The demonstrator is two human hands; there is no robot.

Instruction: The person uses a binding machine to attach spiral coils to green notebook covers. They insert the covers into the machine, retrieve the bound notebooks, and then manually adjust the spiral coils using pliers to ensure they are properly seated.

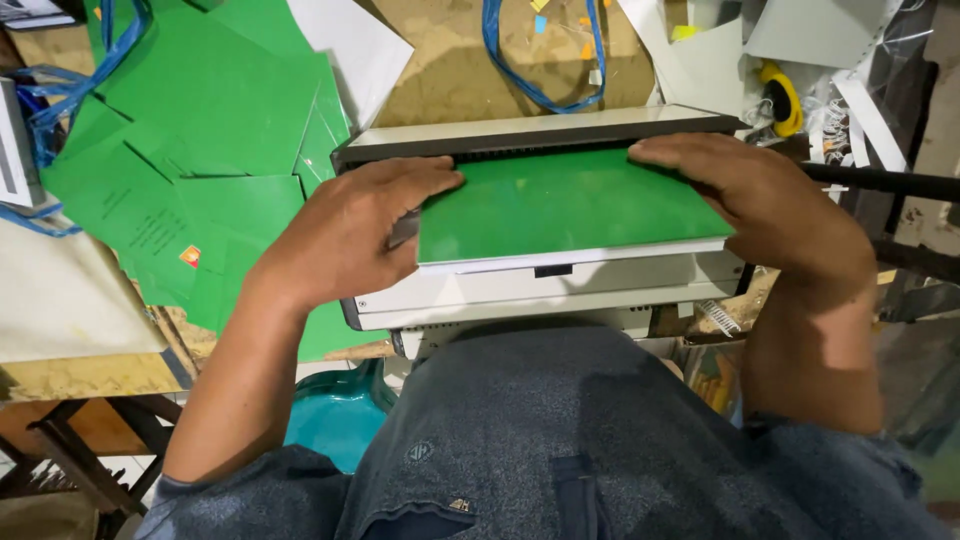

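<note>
A stack of white pages under a green cover (560,205) lies on a grey-white binding machine (520,290), its far edge pushed into the dark slot (540,150). My left hand (350,235) grips the stack's left edge, thumb on the green cover. Over on the other side, my right hand (760,200) presses down on the right edge and far corner, fingers stretched along the slot. Both hands hold the same stack flat.
Several loose green cover sheets (200,130) lie spread on the table to the left. White paper sheets (355,50) and a blue strap loop (545,60) lie behind the machine. Paper scraps and a yellow object (780,95) clutter the right. A teal stool (340,410) stands below.
</note>
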